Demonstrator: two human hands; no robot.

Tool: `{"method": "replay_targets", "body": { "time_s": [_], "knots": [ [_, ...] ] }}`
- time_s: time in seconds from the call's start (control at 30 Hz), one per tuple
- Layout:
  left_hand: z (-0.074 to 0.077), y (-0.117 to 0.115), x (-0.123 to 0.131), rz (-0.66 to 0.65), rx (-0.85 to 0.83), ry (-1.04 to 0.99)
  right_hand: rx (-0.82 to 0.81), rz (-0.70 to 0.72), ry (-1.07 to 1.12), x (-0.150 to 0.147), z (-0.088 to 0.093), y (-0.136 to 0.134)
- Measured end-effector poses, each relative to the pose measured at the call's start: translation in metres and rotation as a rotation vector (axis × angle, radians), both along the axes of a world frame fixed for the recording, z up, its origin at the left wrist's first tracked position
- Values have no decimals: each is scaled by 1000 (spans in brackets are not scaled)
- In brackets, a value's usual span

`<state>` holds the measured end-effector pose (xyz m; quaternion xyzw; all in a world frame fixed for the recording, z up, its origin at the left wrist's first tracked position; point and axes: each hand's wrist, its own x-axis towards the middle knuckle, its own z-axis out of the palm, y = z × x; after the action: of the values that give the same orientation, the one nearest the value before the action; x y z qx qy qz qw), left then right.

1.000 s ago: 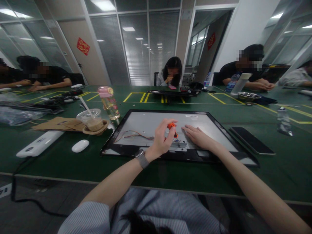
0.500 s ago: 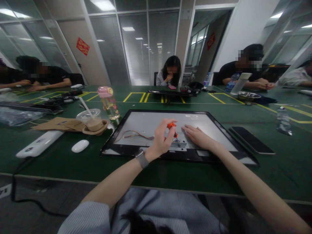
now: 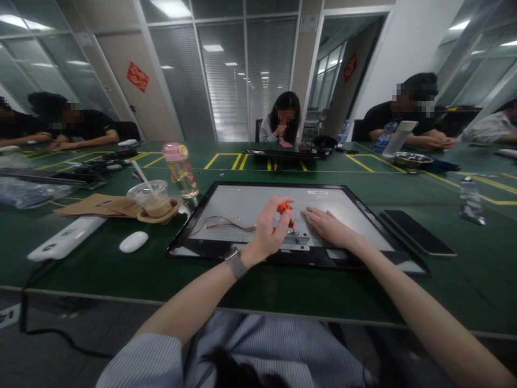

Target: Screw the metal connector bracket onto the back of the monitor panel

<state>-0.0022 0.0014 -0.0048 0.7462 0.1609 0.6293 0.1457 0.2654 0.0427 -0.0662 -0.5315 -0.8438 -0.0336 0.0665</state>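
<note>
My left hand [image 3: 270, 226] is closed round the orange-and-black handle of a screwdriver [image 3: 286, 209]. The screwdriver leans, with its shaft running down to a small metal bracket [image 3: 297, 241] near the front edge of a flat display panel [image 3: 250, 196]. Whether its tip sits in a screw is too small to tell. Flat on the panel's grey back, to the right of the bracket, rests my right hand [image 3: 327, 225], fingers stretched out and holding nothing. A bundle of thin coloured wires [image 3: 228, 222] lies on the panel left of my left hand.
Left of the panel are a white mouse [image 3: 133, 242], a white power strip [image 3: 67, 238], an iced drink cup [image 3: 148, 194] and a pink-lidded bottle [image 3: 180, 170]. A black phone [image 3: 418, 231] and a clear plastic bottle [image 3: 470, 199] lie to the right. Several people sit around the green table [image 3: 258, 293].
</note>
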Motion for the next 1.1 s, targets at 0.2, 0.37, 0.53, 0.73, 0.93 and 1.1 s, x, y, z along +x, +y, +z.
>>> {"method": "replay_targets", "body": {
  "time_s": [0.2, 0.37, 0.53, 0.73, 0.93, 1.1],
  "knots": [
    [-1, 1, 0, 19, 2, 13, 1, 0, -2, -2, 2, -1],
    [-2, 2, 0, -3, 9, -11, -3, -14, -13, -3, 2, -1],
    [-1, 1, 0, 4, -1, 3, -3, -2, -18, -3, 5, -3],
    [-1, 1, 0, -1, 1, -6, -10, -5, -22, -4, 5, -2],
    [0, 1, -1, 7, 5, 1, -14, -3, -7, -1, 3, -2],
    [-1, 1, 0, 12, 10, 2, 0, 0, -2, 1, -1, 1]
  ]
}}
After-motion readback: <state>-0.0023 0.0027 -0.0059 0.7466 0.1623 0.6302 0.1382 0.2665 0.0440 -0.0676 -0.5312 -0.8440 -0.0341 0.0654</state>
